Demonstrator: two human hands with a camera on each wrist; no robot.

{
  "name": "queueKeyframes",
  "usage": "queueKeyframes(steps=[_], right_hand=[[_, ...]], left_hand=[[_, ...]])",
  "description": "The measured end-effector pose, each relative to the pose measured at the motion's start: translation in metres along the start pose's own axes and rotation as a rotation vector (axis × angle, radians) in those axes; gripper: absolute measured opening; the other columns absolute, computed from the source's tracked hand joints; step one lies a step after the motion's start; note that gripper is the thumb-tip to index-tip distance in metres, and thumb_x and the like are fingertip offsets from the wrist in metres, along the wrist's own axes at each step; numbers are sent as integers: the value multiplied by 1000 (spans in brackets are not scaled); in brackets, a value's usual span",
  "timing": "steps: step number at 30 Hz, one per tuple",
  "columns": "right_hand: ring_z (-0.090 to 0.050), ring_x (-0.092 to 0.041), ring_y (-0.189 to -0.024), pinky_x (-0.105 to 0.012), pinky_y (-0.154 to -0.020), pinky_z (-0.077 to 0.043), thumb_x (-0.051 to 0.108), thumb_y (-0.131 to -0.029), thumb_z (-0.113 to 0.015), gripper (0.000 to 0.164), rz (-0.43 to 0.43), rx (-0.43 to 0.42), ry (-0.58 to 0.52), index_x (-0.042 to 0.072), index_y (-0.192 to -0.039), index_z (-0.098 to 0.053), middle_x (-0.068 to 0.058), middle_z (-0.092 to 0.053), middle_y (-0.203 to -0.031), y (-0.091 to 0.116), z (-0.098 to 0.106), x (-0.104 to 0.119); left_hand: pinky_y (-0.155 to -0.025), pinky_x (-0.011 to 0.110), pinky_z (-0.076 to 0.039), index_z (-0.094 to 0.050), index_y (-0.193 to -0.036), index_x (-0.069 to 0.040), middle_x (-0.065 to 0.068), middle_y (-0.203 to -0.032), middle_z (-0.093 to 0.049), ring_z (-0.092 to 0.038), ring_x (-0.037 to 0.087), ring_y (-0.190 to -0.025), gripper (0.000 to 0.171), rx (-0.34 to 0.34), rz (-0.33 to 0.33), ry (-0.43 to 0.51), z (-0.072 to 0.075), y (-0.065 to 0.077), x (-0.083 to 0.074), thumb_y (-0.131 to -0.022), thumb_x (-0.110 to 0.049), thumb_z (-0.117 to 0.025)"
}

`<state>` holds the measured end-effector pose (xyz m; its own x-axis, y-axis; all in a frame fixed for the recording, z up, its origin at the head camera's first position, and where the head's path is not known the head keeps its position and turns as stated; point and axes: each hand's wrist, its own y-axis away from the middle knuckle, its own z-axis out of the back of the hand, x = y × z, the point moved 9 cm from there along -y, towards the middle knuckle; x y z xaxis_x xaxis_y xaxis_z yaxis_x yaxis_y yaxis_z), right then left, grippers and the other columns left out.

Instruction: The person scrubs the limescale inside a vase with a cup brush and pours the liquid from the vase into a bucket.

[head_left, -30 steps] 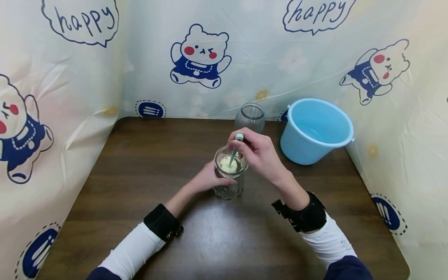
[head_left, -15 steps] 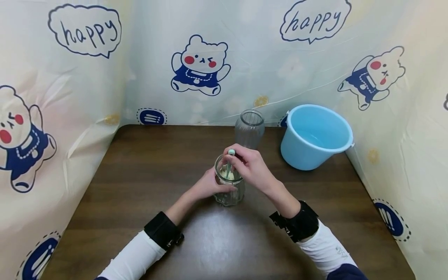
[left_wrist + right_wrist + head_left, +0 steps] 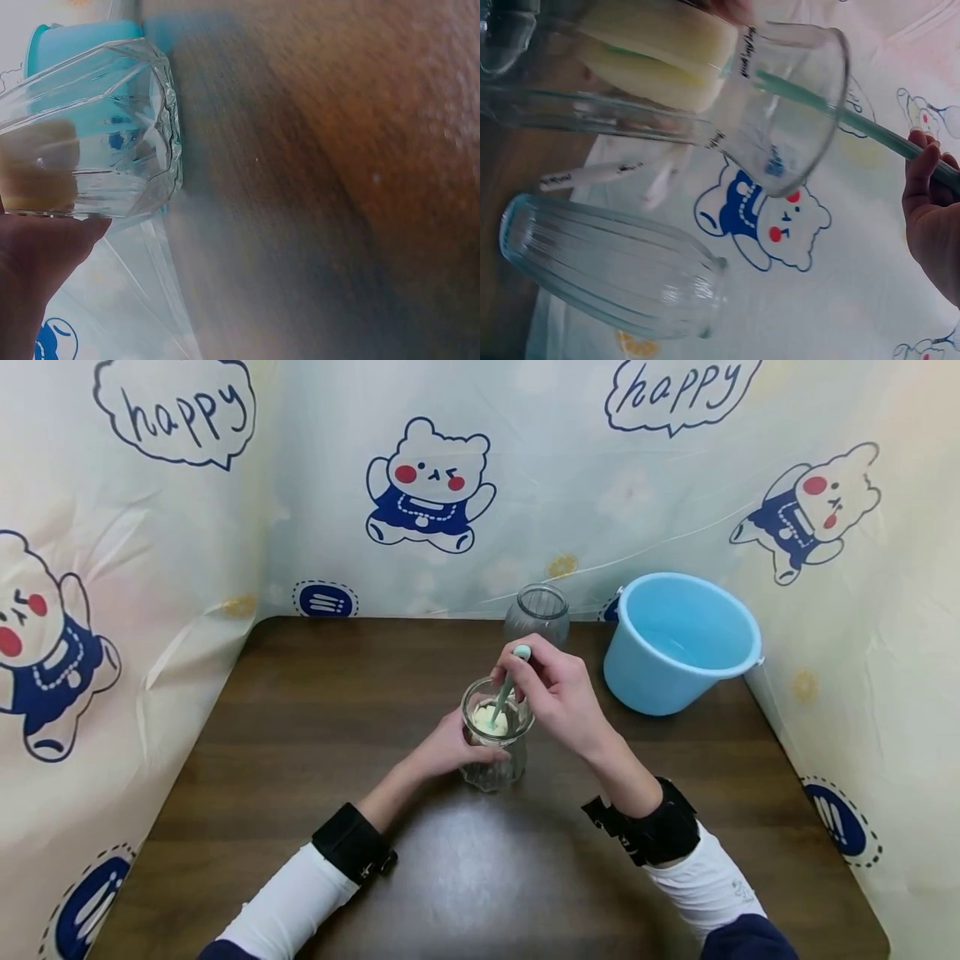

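Note:
My left hand [image 3: 450, 747] grips a clear glass vase [image 3: 491, 772] by its upper part, thumb across the near side. Its faceted base shows close to the tabletop in the left wrist view. Inside the vase sits the cream sponge head [image 3: 656, 56] of a bottle brush, whose pale green handle [image 3: 877, 133] comes out through the wide mouth. Near the handle's end, the fingers and thumb of my right hand [image 3: 558, 697] pinch it above the rim. A band with small lettering [image 3: 744, 52] shows around the vase's neck in the right wrist view.
A second, ribbed glass vase [image 3: 542, 620] stands at the back of the brown wooden table [image 3: 337, 693], behind my right hand. To its right is a light blue bucket [image 3: 648, 668]. A curtain with printed bears [image 3: 427, 510] surrounds the table's back and sides.
Half a second ago the right hand was lower, with the brush pushed deeper into the vase. Now hand and handle have risen again, close to where they were one second ago.

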<state>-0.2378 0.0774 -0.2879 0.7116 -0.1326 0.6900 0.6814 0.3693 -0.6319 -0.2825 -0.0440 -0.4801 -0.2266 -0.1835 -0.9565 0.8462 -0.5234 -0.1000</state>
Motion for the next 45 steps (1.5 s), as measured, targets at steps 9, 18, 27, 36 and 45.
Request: queueKeyframes(steps=[9,18,27,36,45], right_hand=[[-58,-25,-69,-32,-63,-54,4,-105,-59,5,-123,20,-75,3,-105,-63,-8,-68,-93,9,-20,-31],[-61,-27,-72,-36,-65,-56,4,-106,-57,6,-182,35,-103,3,-105,-64,-9,-68,-93,15,-22,-46],[-59,-31,-74,-31,-64,-54,6,-108,-54,11,-119,-2,-156,1,-102,-62,-10,-68,-91,4,-1,-31],[-61,-26,-74,-32,-63,-54,6,-107,-55,11,-226,44,-133,3,-102,-64,-10,-66,-90,15,-16,-47],[-61,-23,-76,-35,-68,-55,6,-106,-58,9,-182,104,-92,3,-101,-65,-7,-64,-87,12,-22,-40]], left_hand=[[-108,37,-49,-34,-159,-31,-4,-146,-57,-60,19,-126,98,18,-40,29,-2,-2,-6,-80,-17,-91],[-115,47,-42,-28,-164,-18,5,-159,-47,-52,31,-138,103,25,-35,31,-1,-1,-8,-81,-9,-89],[-105,35,-49,-47,-146,0,18,-136,-63,-62,27,-119,80,-8,-30,10,1,5,-42,-79,-2,-89],[-109,52,-47,-43,-150,-1,19,-140,-60,-59,39,-125,81,26,-23,43,0,5,-40,-81,-1,-87],[-111,54,-44,-43,-151,-1,18,-141,-61,-58,38,-129,81,42,-63,32,-2,6,-43,-83,-3,-86]])
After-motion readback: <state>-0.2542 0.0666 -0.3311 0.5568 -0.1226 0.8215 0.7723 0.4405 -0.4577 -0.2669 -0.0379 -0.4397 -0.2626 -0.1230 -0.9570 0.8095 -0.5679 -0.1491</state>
